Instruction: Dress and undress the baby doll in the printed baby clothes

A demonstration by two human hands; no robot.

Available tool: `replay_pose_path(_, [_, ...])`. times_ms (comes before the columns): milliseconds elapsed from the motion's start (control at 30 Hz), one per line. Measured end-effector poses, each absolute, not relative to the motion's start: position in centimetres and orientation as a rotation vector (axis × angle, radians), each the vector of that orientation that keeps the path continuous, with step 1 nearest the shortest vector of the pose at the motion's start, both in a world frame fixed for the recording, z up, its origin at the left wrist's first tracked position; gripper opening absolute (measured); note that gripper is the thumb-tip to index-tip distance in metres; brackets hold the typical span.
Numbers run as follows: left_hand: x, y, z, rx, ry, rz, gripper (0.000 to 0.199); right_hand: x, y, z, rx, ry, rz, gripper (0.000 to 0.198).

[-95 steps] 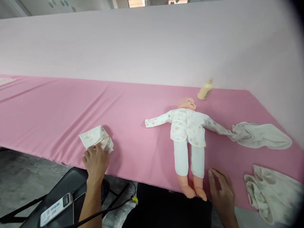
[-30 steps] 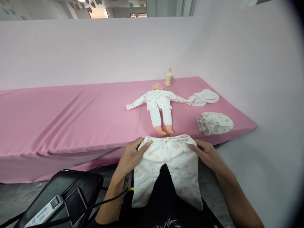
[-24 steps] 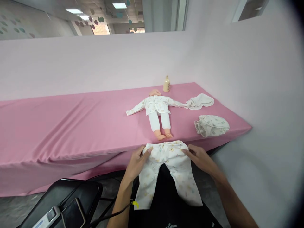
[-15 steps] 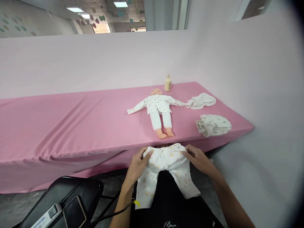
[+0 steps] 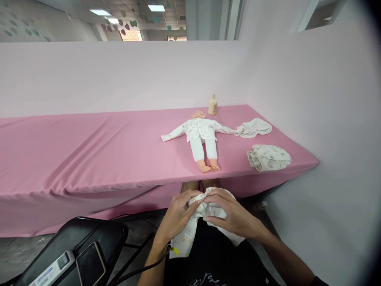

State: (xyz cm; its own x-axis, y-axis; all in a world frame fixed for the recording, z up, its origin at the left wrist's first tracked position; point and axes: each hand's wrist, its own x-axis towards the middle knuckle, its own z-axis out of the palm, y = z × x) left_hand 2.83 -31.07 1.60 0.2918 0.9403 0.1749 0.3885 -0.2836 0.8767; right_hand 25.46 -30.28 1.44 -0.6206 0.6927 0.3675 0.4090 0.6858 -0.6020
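Note:
Small white baby pants [image 5: 185, 237] with a yellowish print hang over my lap, bunched at the waistband. My left hand [image 5: 180, 212] grips the waistband's left side between thumb and fingers. Across the middle of the waistband lies my right hand [image 5: 228, 210], its fingertips pinching the cloth near my left fingers while its thumb sits lower on the fabric. Beyond the table edge a baby doll [image 5: 204, 169] rests on its back, feet towards me, dressed in a white printed jacket [image 5: 201, 128] and white leggings [image 5: 197, 149].
A pink cloth covers the table [image 5: 119, 159]. On it are a pump bottle [image 5: 212, 105], a white cloth [image 5: 255, 127] and a folded printed cloth [image 5: 269, 157]. To my left, a black chair [image 5: 101, 228] holds a phone [image 5: 91, 265] and a white device [image 5: 55, 270]. A wall stands at right.
My right hand has moved left from the waistband's right corner to its middle, close to my left hand. The pants, spread flat before, are now gathered at the waist.

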Motion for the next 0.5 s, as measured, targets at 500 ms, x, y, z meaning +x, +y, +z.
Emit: replay_pose_path(500, [3.5,-32.3,1.3,1.994,1.158,0.902,0.031,24.8,-31.0,0.1,-0.941,-2.149,0.905,0.020])
